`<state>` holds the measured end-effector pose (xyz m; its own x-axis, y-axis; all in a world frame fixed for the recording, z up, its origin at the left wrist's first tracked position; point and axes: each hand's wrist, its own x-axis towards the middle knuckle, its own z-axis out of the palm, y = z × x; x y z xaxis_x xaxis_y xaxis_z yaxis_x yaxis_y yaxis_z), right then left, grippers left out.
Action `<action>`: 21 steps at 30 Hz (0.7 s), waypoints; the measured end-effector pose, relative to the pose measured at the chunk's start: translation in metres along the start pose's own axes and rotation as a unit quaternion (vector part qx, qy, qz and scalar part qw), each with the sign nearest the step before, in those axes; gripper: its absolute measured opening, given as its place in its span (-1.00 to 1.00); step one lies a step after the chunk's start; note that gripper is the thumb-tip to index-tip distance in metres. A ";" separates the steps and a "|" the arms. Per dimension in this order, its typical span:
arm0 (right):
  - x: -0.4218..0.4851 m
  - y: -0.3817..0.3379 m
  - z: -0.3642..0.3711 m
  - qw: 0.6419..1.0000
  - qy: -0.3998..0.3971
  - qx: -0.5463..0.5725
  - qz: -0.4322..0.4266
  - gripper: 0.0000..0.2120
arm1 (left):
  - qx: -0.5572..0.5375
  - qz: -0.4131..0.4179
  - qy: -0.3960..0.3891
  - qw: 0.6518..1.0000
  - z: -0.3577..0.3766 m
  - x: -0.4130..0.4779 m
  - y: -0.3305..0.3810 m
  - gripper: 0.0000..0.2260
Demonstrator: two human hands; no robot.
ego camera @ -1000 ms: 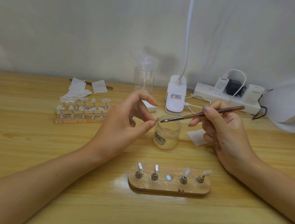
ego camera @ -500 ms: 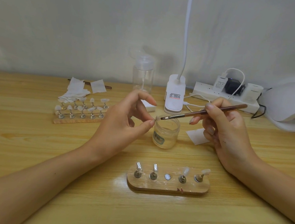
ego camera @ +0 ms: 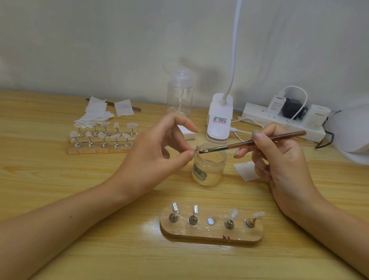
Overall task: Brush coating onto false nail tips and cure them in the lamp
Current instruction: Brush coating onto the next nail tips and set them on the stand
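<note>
Nearest, the wooden stand (ego camera: pixel 211 234) with four holders lies as before. Behind it, the left hand (ego camera: pixel 153 157) pinches a nail tip (ego camera: pixel 197 148) just above the open jar (ego camera: pixel 208 170). The right hand (ego camera: pixel 287 167) grips the brush (ego camera: pixel 252 142), its bristles touching the tip. Both hands have hardly moved. The curing lamp (ego camera: pixel 363 131) stands far right.

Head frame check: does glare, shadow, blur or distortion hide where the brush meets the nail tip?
Head view: light even and soft; a faint pump bottle shadow on the wall; mild sheen on the near wooden stand; brush and nail tip by the jar are unshadowed, the nail tip small and slightly soft; little edge distortion.
</note>
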<state>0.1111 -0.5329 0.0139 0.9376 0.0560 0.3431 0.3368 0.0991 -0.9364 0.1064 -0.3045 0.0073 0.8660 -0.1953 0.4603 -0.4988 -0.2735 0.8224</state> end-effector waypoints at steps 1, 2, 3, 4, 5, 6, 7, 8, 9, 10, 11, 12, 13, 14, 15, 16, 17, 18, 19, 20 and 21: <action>0.000 0.000 0.000 1.000 0.004 0.003 -0.003 -0.81 | -0.001 0.001 -0.001 1.000 0.000 0.000 0.000 -0.72; 0.000 -0.001 -0.001 1.000 0.008 0.009 -0.007 -0.81 | -0.002 0.002 -0.001 1.000 0.000 0.000 -0.001 -0.72; -0.001 -0.002 -0.001 1.000 0.009 0.016 -0.015 -0.80 | -0.002 0.003 -0.002 1.000 0.000 0.000 -0.001 -0.72; -0.001 -0.002 -0.002 0.999 0.007 0.021 -0.023 -0.80 | -0.004 0.004 -0.002 1.000 0.000 0.000 -0.001 -0.72; -0.001 -0.002 -0.001 0.999 0.001 0.023 -0.031 -0.79 | -0.005 0.004 -0.003 1.000 -0.001 0.000 -0.001 -0.71; -0.001 -0.003 -0.001 0.999 -0.006 0.022 -0.036 -0.79 | -0.006 0.005 -0.004 1.000 -0.001 0.000 -0.002 -0.71; -0.001 -0.003 0.000 0.999 -0.011 0.018 -0.037 -0.79 | -0.006 0.006 -0.004 1.000 -0.001 0.000 -0.002 -0.71; -0.001 -0.003 0.001 0.999 -0.015 0.013 -0.037 -0.79 | -0.007 0.006 -0.004 1.000 -0.001 0.001 -0.002 -0.71; -0.001 -0.003 0.001 0.999 -0.016 0.008 -0.035 -0.79 | -0.009 0.006 -0.004 1.000 -0.001 0.001 -0.002 -0.71; -0.001 -0.003 0.001 0.999 -0.016 0.004 -0.034 -0.81 | -0.011 0.005 -0.005 1.000 -0.001 0.001 -0.002 -0.71; -0.002 -0.003 0.001 0.999 -0.015 0.001 -0.033 -0.82 | -0.013 0.005 -0.005 1.000 0.000 0.001 -0.003 -0.71; -0.002 -0.003 0.001 0.999 -0.014 0.001 -0.032 -0.82 | -0.015 0.004 -0.006 1.000 0.000 0.001 -0.003 -0.71; -0.002 -0.003 0.001 0.999 -0.012 0.000 -0.031 -0.83 | -0.017 0.003 -0.006 1.000 0.000 0.001 -0.003 -0.71; -0.002 -0.002 0.001 1.000 -0.010 -0.002 -0.029 -0.83 | -0.019 0.002 -0.005 1.000 0.000 0.001 -0.003 -0.71; -0.002 -0.002 0.001 1.000 -0.007 -0.006 -0.025 -0.83 | -0.021 0.001 -0.005 1.000 0.000 0.001 -0.003 -0.71; -0.002 -0.002 0.002 1.000 -0.003 -0.010 -0.022 -0.83 | -0.021 0.002 -0.005 1.000 0.000 0.001 -0.004 -0.71; -0.002 -0.002 0.002 1.000 0.002 -0.013 -0.019 -0.83 | -0.020 0.003 -0.006 1.000 -0.001 0.001 -0.004 -0.71; -0.002 -0.002 0.002 1.000 0.007 -0.015 -0.018 -0.83 | -0.019 0.004 -0.008 1.000 -0.001 0.001 -0.004 -0.71; -0.002 -0.002 0.001 1.000 0.012 -0.013 -0.020 -0.82 | -0.019 0.006 -0.009 1.000 -0.001 0.001 -0.004 -0.71; -0.002 -0.003 0.001 1.000 0.015 -0.008 -0.024 -0.81 | -0.020 0.007 -0.010 1.000 -0.001 0.001 -0.004 -0.71; -0.002 -0.003 0.000 0.999 0.015 -0.001 -0.031 -0.81 | -0.022 0.007 -0.010 1.000 -0.001 0.001 -0.004 -0.71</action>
<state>0.1080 -0.5331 0.0164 0.9174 0.0207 0.3974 0.3937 0.0989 -0.9139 0.1089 -0.3026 0.0050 0.8576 -0.2181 0.4658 -0.5090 -0.2289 0.8298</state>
